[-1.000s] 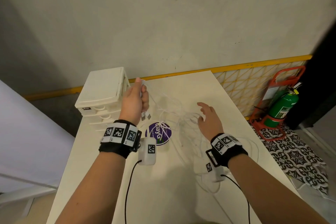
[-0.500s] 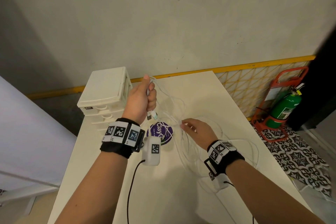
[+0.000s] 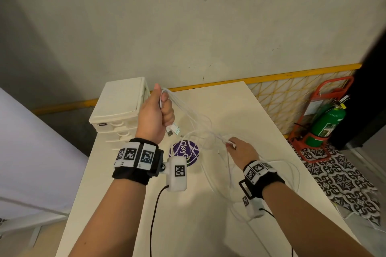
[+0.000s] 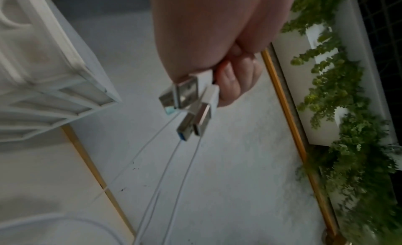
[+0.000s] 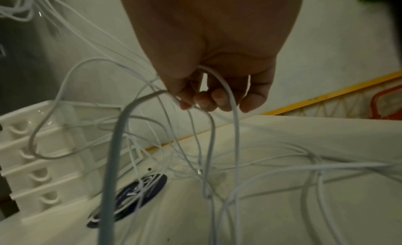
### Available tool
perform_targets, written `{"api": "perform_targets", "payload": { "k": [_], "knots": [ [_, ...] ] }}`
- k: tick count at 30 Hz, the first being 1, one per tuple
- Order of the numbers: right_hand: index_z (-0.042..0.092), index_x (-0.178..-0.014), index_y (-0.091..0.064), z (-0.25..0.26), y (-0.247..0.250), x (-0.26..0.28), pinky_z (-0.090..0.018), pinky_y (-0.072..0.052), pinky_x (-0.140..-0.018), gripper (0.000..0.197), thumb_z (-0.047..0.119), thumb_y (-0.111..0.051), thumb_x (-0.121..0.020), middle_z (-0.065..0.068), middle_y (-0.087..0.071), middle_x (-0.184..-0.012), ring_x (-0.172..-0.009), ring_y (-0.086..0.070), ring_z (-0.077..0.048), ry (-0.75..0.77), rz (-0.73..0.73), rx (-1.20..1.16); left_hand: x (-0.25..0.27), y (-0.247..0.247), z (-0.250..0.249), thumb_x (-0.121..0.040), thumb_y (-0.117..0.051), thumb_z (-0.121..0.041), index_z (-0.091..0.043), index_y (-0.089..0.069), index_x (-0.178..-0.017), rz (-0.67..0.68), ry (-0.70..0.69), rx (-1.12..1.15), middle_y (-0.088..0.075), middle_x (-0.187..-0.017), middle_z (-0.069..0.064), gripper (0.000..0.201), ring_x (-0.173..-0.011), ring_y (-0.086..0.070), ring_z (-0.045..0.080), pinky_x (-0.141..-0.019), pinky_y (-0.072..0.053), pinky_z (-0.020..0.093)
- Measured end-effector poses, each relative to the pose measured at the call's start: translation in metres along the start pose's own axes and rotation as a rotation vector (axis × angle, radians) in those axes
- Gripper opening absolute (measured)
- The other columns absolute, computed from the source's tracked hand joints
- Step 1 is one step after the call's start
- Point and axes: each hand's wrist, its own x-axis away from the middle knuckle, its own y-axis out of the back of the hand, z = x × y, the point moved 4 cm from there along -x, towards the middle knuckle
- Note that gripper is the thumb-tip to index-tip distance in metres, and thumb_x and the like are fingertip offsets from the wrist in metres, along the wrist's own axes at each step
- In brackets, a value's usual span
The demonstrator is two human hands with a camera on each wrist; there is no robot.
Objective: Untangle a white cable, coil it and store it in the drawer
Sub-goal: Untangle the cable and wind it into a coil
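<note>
- Head view: the left hand [image 3: 155, 113] is raised above the cream table [image 3: 240, 110], fisted round a bunch of thin white cable [image 3: 194, 115] strands; USB plugs [image 3: 173, 129] hang out below the fist. The strands fan down and right to the right hand [image 3: 240, 150], which pinches a few of them low over the table. More loops lie slack on the tabletop, some across a purple round sticker [image 3: 184, 151]. A cream drawer unit [image 3: 119, 108] stands at the table's far left corner, its drawers closed.
- Left wrist view: the curled fingers [image 4: 234, 82] grip three white-bodied plugs [image 4: 187, 97] with metal USB-A ends, one with a blue insert; three thin strands run away below.
- Right wrist view: the fingertips [image 5: 204, 100] pinch thin strands, with one loop passing through the palm; the tangle [image 5: 206, 162] crosses over itself above the table.
</note>
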Motion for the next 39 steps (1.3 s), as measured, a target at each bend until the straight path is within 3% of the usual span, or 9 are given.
{"api": "perform_targets", "payload": {
  "k": [5, 9, 12, 15, 21, 26, 31, 35, 39],
  "knots": [
    [0.026, -0.115, -0.061, -0.016, 0.012, -0.009, -0.034, -0.045, -0.087, 0.028, 0.026, -0.046, -0.092, -0.005, -0.063, -0.122, -0.108, -0.058, -0.029, -0.088, -0.034, 0.009, 0.002, 0.002, 0.005, -0.102, -0.028, -0.039, -0.02, -0.038, -0.063, -0.048, -0.031, -0.013, -0.023, -0.042, -0.01, 0.044, -0.033, -0.014, 0.005, -0.037, -0.011, 0.019],
    [0.03, -0.133, -0.045, -0.023, 0.005, -0.014, -0.03, -0.042, -0.084, 0.053, 0.015, -0.052, -0.082, -0.011, -0.053, -0.115, -0.101, -0.055, -0.027, -0.054, 0.172, -0.06, 0.001, 0.004, 0.008, -0.102, -0.029, -0.04, -0.021, -0.039, -0.064, -0.08, -0.034, -0.055, -0.024, -0.042, -0.01, 0.044, -0.035, -0.015, 0.007, -0.038, -0.011, 0.019],
    [0.021, -0.126, -0.049, -0.01, 0.011, -0.012, -0.031, -0.039, -0.096, 0.053, 0.002, -0.056, -0.077, -0.015, -0.047, -0.121, -0.114, -0.05, -0.028, -0.027, -0.065, -0.32, 0.006, -0.004, 0.023, -0.101, -0.031, -0.04, -0.021, -0.041, -0.066, 0.022, 0.035, -0.24, -0.028, -0.045, -0.009, 0.041, -0.036, -0.02, 0.007, -0.035, -0.019, 0.017],
    [0.016, -0.134, -0.04, 0.03, 0.026, -0.004, -0.024, -0.031, -0.101, 0.063, 0.001, -0.062, -0.076, -0.012, -0.042, -0.132, -0.124, -0.042, -0.021, 0.166, -0.231, -0.441, 0.013, -0.015, 0.041, -0.101, -0.035, -0.04, -0.021, -0.041, -0.066, 0.135, 0.153, -0.331, -0.029, -0.046, -0.01, 0.04, -0.036, -0.02, 0.007, -0.035, -0.02, 0.017],
    [0.027, -0.146, -0.01, 0.11, 0.038, 0.003, -0.03, -0.02, -0.114, 0.094, 0.017, -0.071, -0.076, -0.002, -0.028, -0.152, -0.139, -0.025, -0.009, 0.544, -0.092, -0.592, 0.029, -0.037, 0.045, -0.1, -0.037, -0.037, -0.018, -0.041, -0.063, 0.361, 0.28, -0.426, -0.025, -0.047, -0.003, 0.042, -0.038, -0.016, 0.011, -0.036, -0.017, 0.016],
    [0.035, -0.11, -0.053, 0.125, 0.03, 0.008, -0.017, -0.039, -0.096, 0.047, 0.0, -0.062, -0.08, 0.01, -0.062, -0.109, -0.104, -0.055, 0.008, 0.564, 0.102, -0.623, 0.03, -0.036, 0.03, -0.096, -0.038, -0.041, -0.018, -0.043, -0.061, 0.447, 0.309, -0.336, -0.025, -0.044, -0.006, 0.043, -0.035, -0.015, 0.008, -0.037, -0.01, 0.02],
    [0.034, -0.071, -0.061, 0.11, 0.016, 0.006, -0.018, -0.037, -0.058, 0.027, 0.017, -0.056, -0.09, 0.014, -0.05, -0.05, -0.051, -0.045, -0.001, 0.459, 0.157, -0.553, 0.023, -0.014, 0.018, -0.098, -0.04, -0.043, -0.02, -0.046, -0.061, 0.351, 0.318, -0.64, -0.027, -0.046, -0.005, 0.044, -0.037, -0.017, 0.009, -0.037, -0.014, 0.018],
    [0.018, -0.085, -0.07, 0.095, 0.035, -0.003, -0.015, -0.042, -0.067, 0.007, 0.02, -0.063, -0.086, 0.003, -0.065, -0.075, -0.069, -0.055, -0.004, 0.466, -0.023, -0.602, 0.02, 0.008, 0.022, -0.096, -0.044, -0.045, -0.018, -0.043, -0.066, 0.264, 0.386, -0.781, -0.029, -0.045, -0.006, 0.04, -0.035, -0.019, 0.008, -0.034, -0.018, 0.016],
    [0.012, -0.091, -0.069, 0.092, 0.05, -0.008, -0.009, -0.041, -0.068, 0.009, 0.016, -0.063, -0.085, 0.008, -0.065, -0.078, -0.067, -0.054, 0.005, 0.441, -0.111, -0.733, 0.024, -0.002, 0.028, -0.096, -0.04, -0.045, -0.02, -0.042, -0.064, 0.357, 0.385, -0.489, -0.026, -0.046, -0.007, 0.041, -0.036, -0.016, 0.007, -0.035, -0.016, 0.016]
  ]
}}
